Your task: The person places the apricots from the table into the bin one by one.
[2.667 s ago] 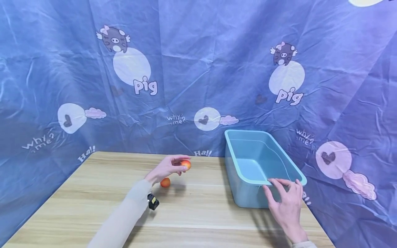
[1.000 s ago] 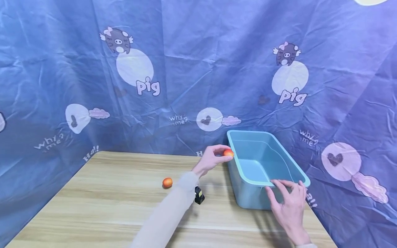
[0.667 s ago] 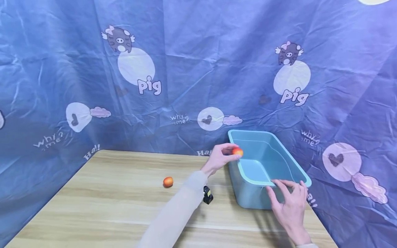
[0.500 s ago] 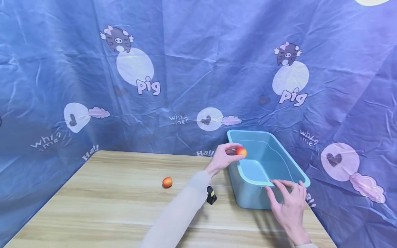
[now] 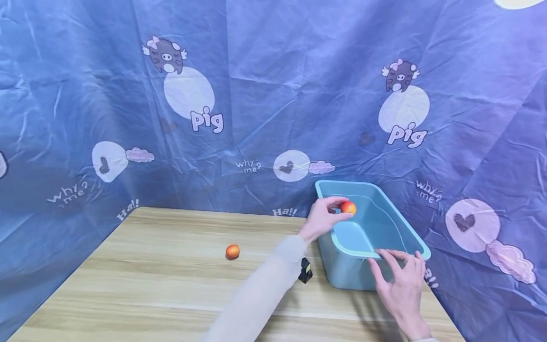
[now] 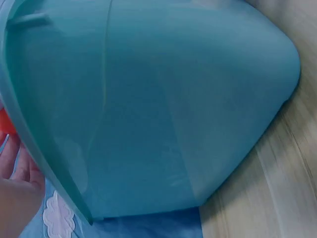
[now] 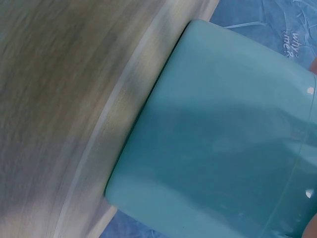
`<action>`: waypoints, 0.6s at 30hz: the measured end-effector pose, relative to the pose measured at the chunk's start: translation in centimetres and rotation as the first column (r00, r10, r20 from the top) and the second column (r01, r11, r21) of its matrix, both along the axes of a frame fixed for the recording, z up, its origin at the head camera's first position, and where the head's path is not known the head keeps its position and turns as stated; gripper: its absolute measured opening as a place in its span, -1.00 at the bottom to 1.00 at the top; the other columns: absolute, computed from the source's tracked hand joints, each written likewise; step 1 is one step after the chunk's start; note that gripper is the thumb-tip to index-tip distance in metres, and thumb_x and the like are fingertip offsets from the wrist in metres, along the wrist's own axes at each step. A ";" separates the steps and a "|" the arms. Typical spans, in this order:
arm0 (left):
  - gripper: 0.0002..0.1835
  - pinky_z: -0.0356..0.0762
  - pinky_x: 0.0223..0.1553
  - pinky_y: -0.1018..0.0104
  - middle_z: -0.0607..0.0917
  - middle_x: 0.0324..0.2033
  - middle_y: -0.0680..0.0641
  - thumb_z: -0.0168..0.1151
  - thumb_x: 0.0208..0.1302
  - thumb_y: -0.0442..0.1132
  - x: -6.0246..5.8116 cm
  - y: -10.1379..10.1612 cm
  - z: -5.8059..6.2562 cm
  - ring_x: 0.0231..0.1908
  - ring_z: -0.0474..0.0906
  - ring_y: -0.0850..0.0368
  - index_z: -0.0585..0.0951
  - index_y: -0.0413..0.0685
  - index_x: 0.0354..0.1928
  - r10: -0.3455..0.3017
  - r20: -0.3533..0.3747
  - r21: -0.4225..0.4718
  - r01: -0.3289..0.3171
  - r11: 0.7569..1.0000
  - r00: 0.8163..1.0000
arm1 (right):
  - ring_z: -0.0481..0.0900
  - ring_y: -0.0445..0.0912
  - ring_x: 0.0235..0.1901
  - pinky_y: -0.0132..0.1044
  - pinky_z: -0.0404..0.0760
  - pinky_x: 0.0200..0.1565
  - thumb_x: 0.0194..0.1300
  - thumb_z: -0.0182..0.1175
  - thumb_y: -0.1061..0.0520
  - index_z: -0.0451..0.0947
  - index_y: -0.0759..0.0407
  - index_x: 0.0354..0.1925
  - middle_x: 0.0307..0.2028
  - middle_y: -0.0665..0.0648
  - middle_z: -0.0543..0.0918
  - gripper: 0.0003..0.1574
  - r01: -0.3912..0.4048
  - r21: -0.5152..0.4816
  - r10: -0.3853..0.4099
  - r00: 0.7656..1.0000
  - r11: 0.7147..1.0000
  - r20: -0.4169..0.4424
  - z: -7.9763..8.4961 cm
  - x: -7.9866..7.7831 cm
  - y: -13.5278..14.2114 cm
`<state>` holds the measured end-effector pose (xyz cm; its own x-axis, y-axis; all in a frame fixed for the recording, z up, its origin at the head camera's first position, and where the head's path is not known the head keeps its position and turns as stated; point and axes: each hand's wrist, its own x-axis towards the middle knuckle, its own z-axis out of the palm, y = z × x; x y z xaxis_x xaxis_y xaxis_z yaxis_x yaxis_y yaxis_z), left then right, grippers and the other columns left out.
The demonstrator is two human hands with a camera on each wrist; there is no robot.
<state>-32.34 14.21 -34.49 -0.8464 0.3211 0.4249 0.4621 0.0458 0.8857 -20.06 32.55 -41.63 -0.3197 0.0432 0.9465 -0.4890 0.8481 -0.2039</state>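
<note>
In the head view my left hand (image 5: 322, 218) pinches a small round orange-red fruit (image 5: 348, 208) between thumb and fingers, above the inside of a light blue plastic tub (image 5: 342, 270), just past its left rim. The left wrist view shows the tub's outer wall (image 6: 143, 109), with the fruit (image 6: 7, 123) and fingers at the left edge. My right hand (image 5: 403, 287) holds the tub's near rim, fingers over the edge and thumb at the outside. A second orange-red fruit (image 5: 232, 251) lies on the wooden table, left of my left forearm.
The tub stands at the right side of the wood-grain table (image 5: 162, 285). A blue printed cloth (image 5: 265, 104) hangs behind and on both sides. A small black device (image 5: 305, 270) sits under my left wrist, and the right wrist view shows the tub's near wall (image 7: 213, 134).
My left hand has carried the pinched fruit rightward from over the table, past the tub's left rim, to above its inside. My right hand has stayed at the near rim.
</note>
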 end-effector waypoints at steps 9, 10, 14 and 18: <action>-0.56 0.48 -0.17 0.55 0.76 -0.15 0.07 0.51 0.07 -0.21 0.4 1.0 0.1 -0.20 0.56 0.41 0.69 0.01 0.06 0.063 -0.011 -0.068 -0.064 0.996 0.998 | 0.36 0.32 -0.20 0.33 0.06 0.31 0.28 0.16 -0.37 0.69 0.27 -0.29 -0.26 0.36 0.56 -0.29 0.002 -0.006 -0.002 1.000 1.000 -0.004 0.0 0.1 -0.1; -0.55 0.48 -0.14 0.55 0.76 -0.13 0.09 0.51 0.08 -0.20 0.5 1.1 0.0 -0.18 0.56 0.41 0.68 0.01 0.07 0.068 -0.015 -0.075 -0.069 0.995 0.998 | 0.36 0.32 -0.20 0.34 0.06 0.31 0.28 0.16 -0.37 0.69 0.27 -0.29 -0.26 0.36 0.56 -0.29 0.001 -0.006 -0.001 1.000 1.000 -0.005 0.0 0.1 -0.1; -0.50 0.47 -0.02 0.54 0.74 -0.03 0.11 0.51 0.07 -0.15 0.5 1.2 -0.1 -0.07 0.59 0.39 0.66 0.04 0.11 0.087 -0.033 -0.103 -0.090 0.991 0.996 | 0.36 0.33 -0.20 0.34 0.07 0.30 0.29 0.16 -0.37 0.69 0.27 -0.28 -0.26 0.36 0.56 -0.29 0.003 0.002 -0.003 1.000 1.000 -0.004 0.0 0.1 -0.1; -0.50 0.44 0.07 0.52 0.73 0.00 0.14 0.51 0.07 -0.13 0.7 1.1 -0.1 0.00 0.59 0.37 0.66 0.11 0.11 0.100 -0.048 -0.119 -0.105 0.987 0.994 | 0.36 0.33 -0.21 0.33 0.06 0.31 0.29 0.16 -0.37 0.69 0.27 -0.28 -0.26 0.37 0.56 -0.29 0.003 0.003 -0.003 1.000 1.000 -0.002 0.1 0.1 0.0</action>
<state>-31.67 15.31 -34.55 -0.8598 0.2846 0.4239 0.4859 0.2007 0.8507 -20.00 32.53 -41.55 -0.3179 0.0417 0.9472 -0.4870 0.8500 -0.2008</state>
